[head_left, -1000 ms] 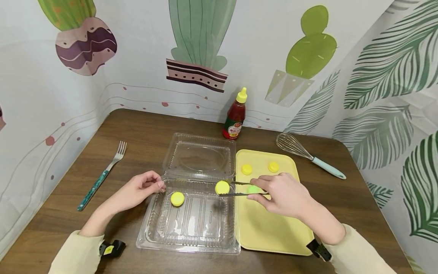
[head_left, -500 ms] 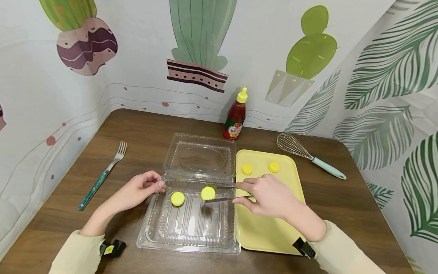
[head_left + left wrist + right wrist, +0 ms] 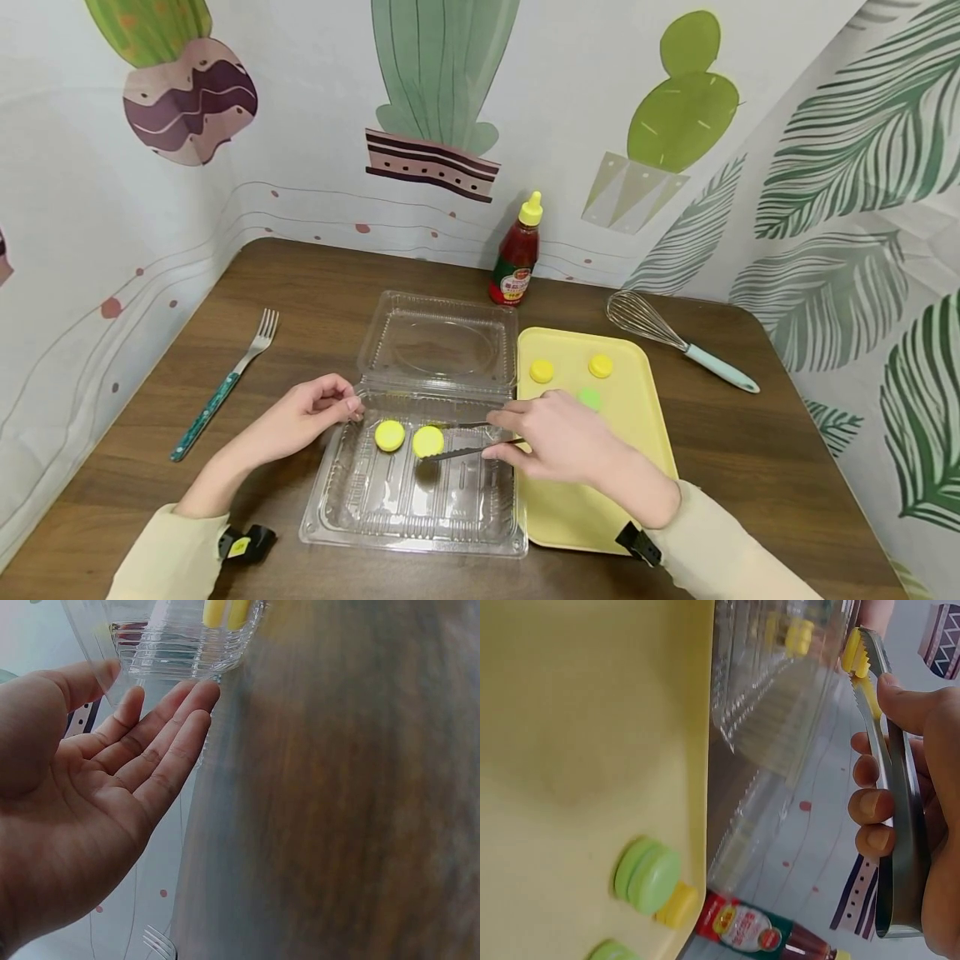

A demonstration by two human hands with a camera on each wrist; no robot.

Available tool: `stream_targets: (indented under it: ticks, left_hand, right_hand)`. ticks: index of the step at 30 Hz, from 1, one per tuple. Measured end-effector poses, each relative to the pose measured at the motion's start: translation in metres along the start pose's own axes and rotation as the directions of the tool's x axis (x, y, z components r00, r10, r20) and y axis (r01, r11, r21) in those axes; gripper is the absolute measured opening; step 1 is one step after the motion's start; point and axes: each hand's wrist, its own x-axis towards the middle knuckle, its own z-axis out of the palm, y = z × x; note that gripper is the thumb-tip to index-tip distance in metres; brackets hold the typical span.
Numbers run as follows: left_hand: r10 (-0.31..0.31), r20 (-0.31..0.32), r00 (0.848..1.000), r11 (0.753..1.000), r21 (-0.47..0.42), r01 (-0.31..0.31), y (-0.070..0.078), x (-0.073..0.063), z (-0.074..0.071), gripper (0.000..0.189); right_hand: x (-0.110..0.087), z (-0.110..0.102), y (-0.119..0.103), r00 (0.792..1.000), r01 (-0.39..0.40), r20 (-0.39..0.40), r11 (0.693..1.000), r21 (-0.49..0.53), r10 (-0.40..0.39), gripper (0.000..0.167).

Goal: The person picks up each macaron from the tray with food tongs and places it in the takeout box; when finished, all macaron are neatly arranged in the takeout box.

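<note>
In the head view my right hand (image 3: pixel 558 437) grips a pair of metal tongs (image 3: pixel 906 825), whose serrated tips pinch a yellow macaron (image 3: pixel 428 442). The tongs reach over the base of a clear plastic container (image 3: pixel 412 545), its lid (image 3: pixel 438 329) folded open to the back. Another yellow macaron (image 3: pixel 389 435) lies inside, just left of the held one. My left hand (image 3: pixel 311 410) pinches the container's back left rim between thumb and forefinger; in the left wrist view its other fingers extend beside the wall.
Right of the container, a yellow tray (image 3: pixel 592 517) bears yellow macarons (image 3: pixel 542 371) and a green macaron (image 3: pixel 649 876). A sauce bottle (image 3: pixel 515 258) stands behind. The whisk (image 3: pixel 678 340) lies at the right, the fork (image 3: pixel 225 385) at the left.
My right hand has moved left with the tongs, carrying the yellow macaron from the container's right side to beside the other one. My left hand stays at the rim.
</note>
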Motion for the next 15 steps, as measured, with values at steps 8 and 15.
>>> stream_targets:
  ticks: [8, 15]
  left_hand:
    - [-0.001, -0.01, 1.0, 1.0, 0.009, 0.001, 0.0, 0.0, 0.0, 0.015]
    - [0.002, -0.007, 1.0, 1.0, 0.007, -0.002, 0.0, 0.001, 0.0, 0.015]
  right_hand:
    - [0.012, 0.011, -0.009, 0.999, 0.041, 0.028, 0.999, 0.029, -0.042, 0.037]
    - [0.02, 0.022, -0.014, 0.996, 0.078, 0.043, 0.995, 0.064, -0.081, 0.036]
